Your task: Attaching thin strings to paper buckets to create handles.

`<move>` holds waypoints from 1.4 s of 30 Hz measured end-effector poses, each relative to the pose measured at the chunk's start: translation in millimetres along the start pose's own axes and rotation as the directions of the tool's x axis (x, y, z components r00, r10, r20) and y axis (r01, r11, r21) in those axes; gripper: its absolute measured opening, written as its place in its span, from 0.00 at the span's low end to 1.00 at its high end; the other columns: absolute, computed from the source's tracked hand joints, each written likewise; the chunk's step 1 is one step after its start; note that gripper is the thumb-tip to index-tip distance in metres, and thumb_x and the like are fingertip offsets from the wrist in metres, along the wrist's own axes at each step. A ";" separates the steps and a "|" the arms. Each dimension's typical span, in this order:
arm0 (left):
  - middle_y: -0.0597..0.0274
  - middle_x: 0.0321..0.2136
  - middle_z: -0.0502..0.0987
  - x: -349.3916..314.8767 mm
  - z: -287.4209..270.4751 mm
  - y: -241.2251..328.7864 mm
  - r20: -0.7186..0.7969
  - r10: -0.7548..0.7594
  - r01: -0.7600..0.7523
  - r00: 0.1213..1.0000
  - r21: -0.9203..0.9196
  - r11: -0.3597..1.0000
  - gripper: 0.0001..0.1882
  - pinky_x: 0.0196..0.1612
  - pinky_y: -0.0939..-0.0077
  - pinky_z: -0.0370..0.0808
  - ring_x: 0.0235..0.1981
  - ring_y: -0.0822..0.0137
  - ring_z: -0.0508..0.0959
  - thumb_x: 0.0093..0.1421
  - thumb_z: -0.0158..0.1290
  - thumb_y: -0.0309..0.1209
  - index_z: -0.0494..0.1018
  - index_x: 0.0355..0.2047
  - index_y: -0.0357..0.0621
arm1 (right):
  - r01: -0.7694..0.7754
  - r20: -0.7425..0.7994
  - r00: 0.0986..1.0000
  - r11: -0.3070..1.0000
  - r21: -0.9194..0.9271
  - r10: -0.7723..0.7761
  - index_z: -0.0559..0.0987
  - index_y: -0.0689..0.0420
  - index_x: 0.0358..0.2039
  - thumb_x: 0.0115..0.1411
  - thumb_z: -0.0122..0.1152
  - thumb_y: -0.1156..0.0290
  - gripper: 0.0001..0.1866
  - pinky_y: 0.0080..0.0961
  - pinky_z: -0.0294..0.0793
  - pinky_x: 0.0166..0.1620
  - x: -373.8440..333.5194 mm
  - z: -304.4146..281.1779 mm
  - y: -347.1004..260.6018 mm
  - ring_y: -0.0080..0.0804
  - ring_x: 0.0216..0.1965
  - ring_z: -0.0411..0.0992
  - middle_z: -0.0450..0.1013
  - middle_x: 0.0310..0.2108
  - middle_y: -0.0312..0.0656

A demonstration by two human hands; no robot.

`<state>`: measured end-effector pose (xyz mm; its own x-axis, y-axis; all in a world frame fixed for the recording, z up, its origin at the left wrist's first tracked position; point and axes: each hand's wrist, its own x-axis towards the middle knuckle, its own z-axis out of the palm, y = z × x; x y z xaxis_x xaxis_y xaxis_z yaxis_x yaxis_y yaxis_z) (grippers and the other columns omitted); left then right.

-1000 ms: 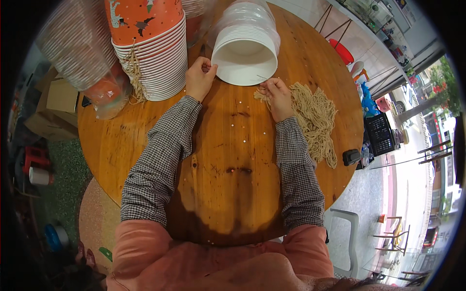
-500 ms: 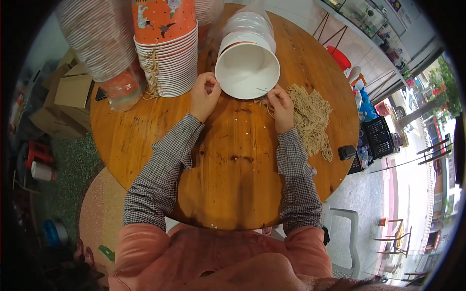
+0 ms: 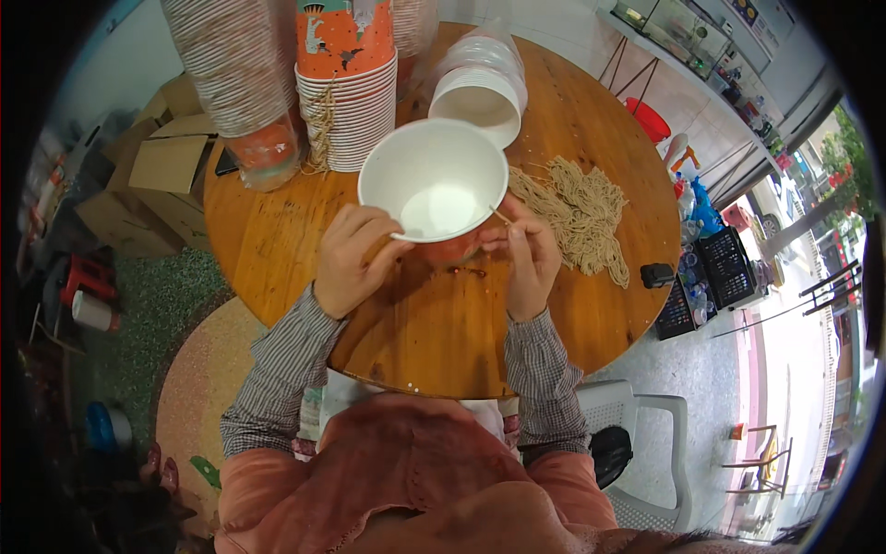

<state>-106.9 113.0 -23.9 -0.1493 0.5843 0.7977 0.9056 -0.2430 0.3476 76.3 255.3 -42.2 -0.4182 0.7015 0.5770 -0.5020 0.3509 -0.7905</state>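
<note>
A white-lined paper bucket [image 3: 426, 171] with an orange outside is lifted over the table, its mouth tilted up toward me. My left hand [image 3: 355, 254] pinches its rim at the lower left, thumb and fingers closed. At the right side of the rim, my right hand [image 3: 526, 254] is closed on a thin tan cord [image 3: 499, 215], whose short end pokes up at the bucket's edge. Some of the right fingers are hidden behind the bucket wall. Just beyond that hand lies a loose heap of tan cords [image 3: 586, 217].
A plastic-wrapped row of buckets [image 3: 480, 97] lies on its side behind. An upright stack of orange buckets [image 3: 346, 111] with cords hanging from it stands at back left, beside a wrapped stack [image 3: 235, 83]. A small black object [image 3: 656, 275] sits at the round wooden table's [image 3: 277, 263] right edge.
One bucket has come off the lying row and moved toward me in both hands. Its mouth now tilts upward. The wrapped row stays behind on the table.
</note>
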 end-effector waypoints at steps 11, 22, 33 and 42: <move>0.55 0.35 0.74 -16.4 -59.1 75.9 0.128 -0.023 -0.020 0.991 0.322 0.946 0.15 0.37 0.66 0.70 0.34 0.56 0.74 0.48 0.61 0.30 0.74 0.37 0.39 | -0.196 -0.133 0.967 0.966 0.169 0.219 0.71 0.66 0.40 0.64 0.48 0.77 0.07 0.26 0.74 0.47 -96.0 15.5 -7.3 0.36 0.49 0.71 0.66 0.54 0.52; 0.52 0.26 0.77 -10.9 3.1 105.2 0.340 -0.249 0.165 0.907 0.257 0.952 0.12 0.32 0.62 0.68 0.27 0.53 0.75 0.57 0.52 0.26 0.72 0.42 0.36 | -0.075 -0.149 0.986 0.997 0.028 0.078 0.70 0.66 0.38 0.62 0.49 0.80 0.04 0.31 0.64 0.57 -114.1 32.7 -40.8 0.38 0.56 0.65 0.64 0.56 0.53; 0.52 0.26 0.76 -25.3 -29.2 100.7 0.291 -0.182 0.135 0.939 0.176 0.975 0.13 0.31 0.64 0.65 0.25 0.52 0.73 0.56 0.51 0.22 0.73 0.43 0.40 | -0.240 -0.120 0.959 0.961 0.137 0.257 0.71 0.66 0.41 0.64 0.47 0.79 0.07 0.31 0.69 0.56 -111.9 46.6 -19.1 0.37 0.54 0.67 0.65 0.55 0.49; 0.53 0.24 0.75 -29.1 -34.4 100.6 0.282 -0.206 0.167 0.937 0.156 0.973 0.14 0.31 0.64 0.65 0.25 0.53 0.72 0.56 0.51 0.21 0.73 0.44 0.40 | -0.269 -0.133 0.949 0.955 0.125 0.285 0.72 0.65 0.39 0.64 0.48 0.79 0.05 0.27 0.68 0.54 -112.3 53.0 -29.8 0.34 0.52 0.68 0.67 0.52 0.49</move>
<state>-25.1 44.9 4.8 -0.2147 0.8162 0.5364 0.9186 -0.0179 0.3948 98.1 133.2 -72.6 -0.4397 0.8482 0.2952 -0.4613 0.0688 -0.8846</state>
